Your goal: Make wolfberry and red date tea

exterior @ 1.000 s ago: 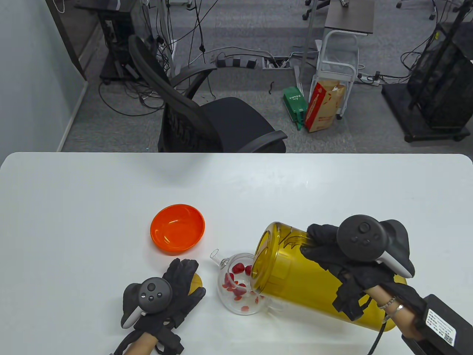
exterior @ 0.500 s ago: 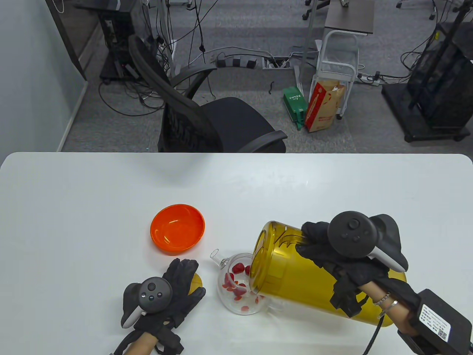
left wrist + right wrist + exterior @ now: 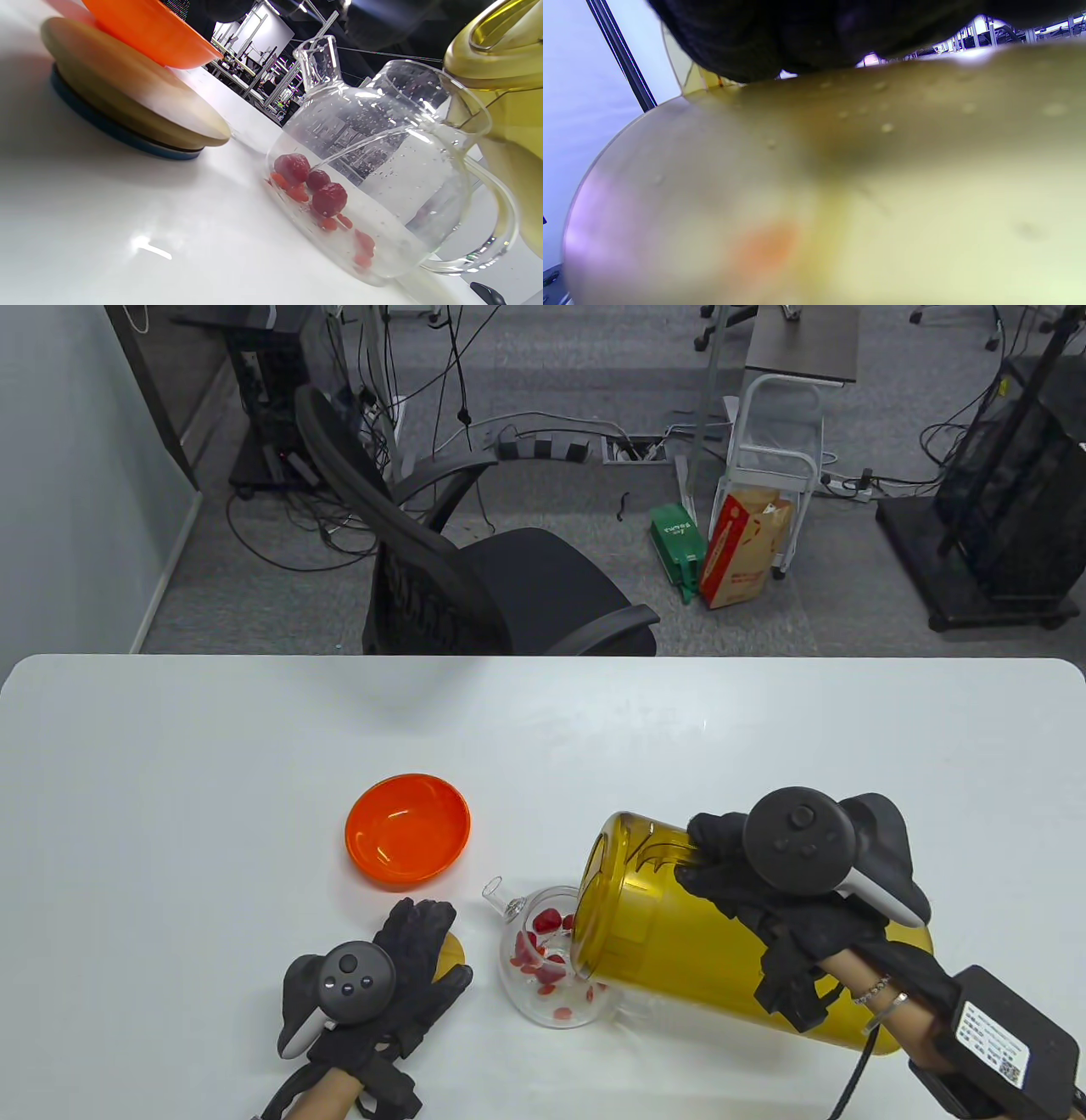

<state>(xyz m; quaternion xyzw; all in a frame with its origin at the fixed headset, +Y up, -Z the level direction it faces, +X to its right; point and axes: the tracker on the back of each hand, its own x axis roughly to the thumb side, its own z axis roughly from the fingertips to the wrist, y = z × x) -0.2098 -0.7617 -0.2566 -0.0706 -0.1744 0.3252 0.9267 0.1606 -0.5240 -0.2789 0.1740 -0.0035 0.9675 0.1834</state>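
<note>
A glass teapot (image 3: 551, 967) stands on the white table, with red dates and wolfberries in its bottom; it also shows in the left wrist view (image 3: 382, 178). My right hand (image 3: 764, 891) grips a large yellow water jug (image 3: 679, 933), tipped on its side with its mouth over the teapot's opening. The jug fills the right wrist view (image 3: 840, 190). My left hand (image 3: 407, 976) rests flat on the table left of the teapot, fingers spread over a wooden lid (image 3: 454, 954), seen closer in the left wrist view (image 3: 127, 106).
An empty orange bowl (image 3: 407, 829) sits behind my left hand; it also shows in the left wrist view (image 3: 148, 29). A black office chair (image 3: 475, 585) stands beyond the table's far edge.
My right hand and the jug have shifted slightly left and tipped a little further over the teapot. The left hand has not moved.
</note>
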